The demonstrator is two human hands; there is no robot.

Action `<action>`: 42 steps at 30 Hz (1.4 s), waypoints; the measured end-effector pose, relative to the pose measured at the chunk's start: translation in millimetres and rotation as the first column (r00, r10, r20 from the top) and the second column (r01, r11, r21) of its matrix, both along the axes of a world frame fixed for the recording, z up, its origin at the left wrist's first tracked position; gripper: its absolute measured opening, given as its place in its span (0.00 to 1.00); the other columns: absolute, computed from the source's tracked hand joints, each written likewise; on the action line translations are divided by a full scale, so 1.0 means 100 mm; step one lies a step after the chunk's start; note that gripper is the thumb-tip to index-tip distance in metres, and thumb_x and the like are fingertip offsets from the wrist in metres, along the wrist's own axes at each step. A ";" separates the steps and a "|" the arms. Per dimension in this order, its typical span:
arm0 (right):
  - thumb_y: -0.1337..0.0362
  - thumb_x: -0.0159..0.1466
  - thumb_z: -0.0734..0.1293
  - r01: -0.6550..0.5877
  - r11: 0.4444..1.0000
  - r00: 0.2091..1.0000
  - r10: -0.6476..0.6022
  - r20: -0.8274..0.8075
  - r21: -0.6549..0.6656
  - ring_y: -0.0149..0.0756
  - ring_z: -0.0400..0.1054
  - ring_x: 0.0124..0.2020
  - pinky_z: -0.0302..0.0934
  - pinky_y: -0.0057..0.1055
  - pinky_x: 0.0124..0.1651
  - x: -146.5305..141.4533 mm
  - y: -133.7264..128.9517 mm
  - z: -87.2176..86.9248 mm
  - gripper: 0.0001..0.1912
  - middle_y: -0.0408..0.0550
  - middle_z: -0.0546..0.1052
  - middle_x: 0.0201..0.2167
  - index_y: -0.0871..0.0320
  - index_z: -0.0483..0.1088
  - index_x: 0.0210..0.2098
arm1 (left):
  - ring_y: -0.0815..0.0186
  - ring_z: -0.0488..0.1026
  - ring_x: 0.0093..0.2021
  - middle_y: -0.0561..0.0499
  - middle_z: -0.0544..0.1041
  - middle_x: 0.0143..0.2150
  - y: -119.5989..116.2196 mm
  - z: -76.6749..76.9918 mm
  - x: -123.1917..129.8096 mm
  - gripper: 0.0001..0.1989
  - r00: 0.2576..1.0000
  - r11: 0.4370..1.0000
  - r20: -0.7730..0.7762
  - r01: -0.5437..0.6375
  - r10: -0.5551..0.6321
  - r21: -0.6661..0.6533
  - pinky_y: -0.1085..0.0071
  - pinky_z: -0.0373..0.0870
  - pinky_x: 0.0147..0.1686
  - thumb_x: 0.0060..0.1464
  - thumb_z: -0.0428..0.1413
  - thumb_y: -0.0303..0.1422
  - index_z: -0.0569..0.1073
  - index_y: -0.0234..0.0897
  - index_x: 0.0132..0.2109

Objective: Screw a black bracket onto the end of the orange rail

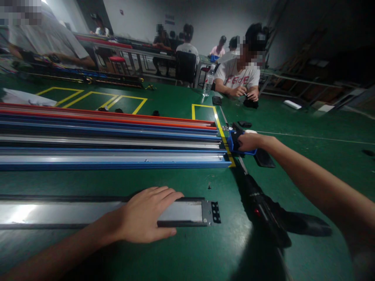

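My left hand (149, 214) lies across a long dark-edged metal rail (184, 210), its fingers over the far edge and the thumb at the near edge. A plate with holes (216, 212) sits at the rail's right end. My right hand (248, 141) is at a small blue tray (244, 151), its fingers reaching inside; what they hold, if anything, is hidden. Below the tray, a black power screwdriver (263, 210) lies on the green table. Blue, dark and red-orange rails (175, 120) lie side by side beyond my left hand.
A water bottle (208, 81) stands near a person (241, 74) across the green table (181, 257). Yellow tape (204, 105) marks the surface. A black flat object (264, 158) lies right of the tray. More people sit farther back.
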State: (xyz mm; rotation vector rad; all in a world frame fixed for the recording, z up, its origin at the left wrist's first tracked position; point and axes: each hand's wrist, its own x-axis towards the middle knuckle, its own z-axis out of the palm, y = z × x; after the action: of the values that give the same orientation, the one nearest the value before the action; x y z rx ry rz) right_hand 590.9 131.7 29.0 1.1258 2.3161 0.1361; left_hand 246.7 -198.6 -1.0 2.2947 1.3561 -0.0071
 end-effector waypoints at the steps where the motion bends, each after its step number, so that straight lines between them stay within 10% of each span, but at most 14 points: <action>1: 0.60 0.60 0.68 -0.001 1.000 1.000 0.001 -0.003 -0.001 0.48 0.77 0.33 0.65 0.35 0.33 0.01 0.00 -0.01 0.16 0.64 0.82 0.36 0.65 0.82 0.39 | 0.51 0.66 0.66 0.43 0.67 0.68 0.00 0.00 0.00 0.38 1.000 1.000 0.001 0.000 0.000 0.000 0.50 0.59 0.67 0.57 0.56 0.52 0.61 0.41 0.69; 42: 0.69 0.60 0.66 -0.122 0.992 0.990 0.119 0.071 0.036 0.44 0.75 0.29 0.60 0.32 0.28 -0.05 -0.16 0.12 0.11 0.65 0.82 0.34 0.66 0.81 0.36 | 0.49 0.66 0.66 0.44 0.68 0.67 -0.01 -0.01 0.01 0.39 1.000 1.000 -0.010 -0.005 0.005 0.014 0.48 0.61 0.67 0.56 0.56 0.52 0.61 0.42 0.69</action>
State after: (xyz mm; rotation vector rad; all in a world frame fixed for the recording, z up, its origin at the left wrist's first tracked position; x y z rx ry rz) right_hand 585.8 115.7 40.7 0.9852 2.3295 0.2639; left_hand 247.7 -199.4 -2.1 2.3057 1.3712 -0.0074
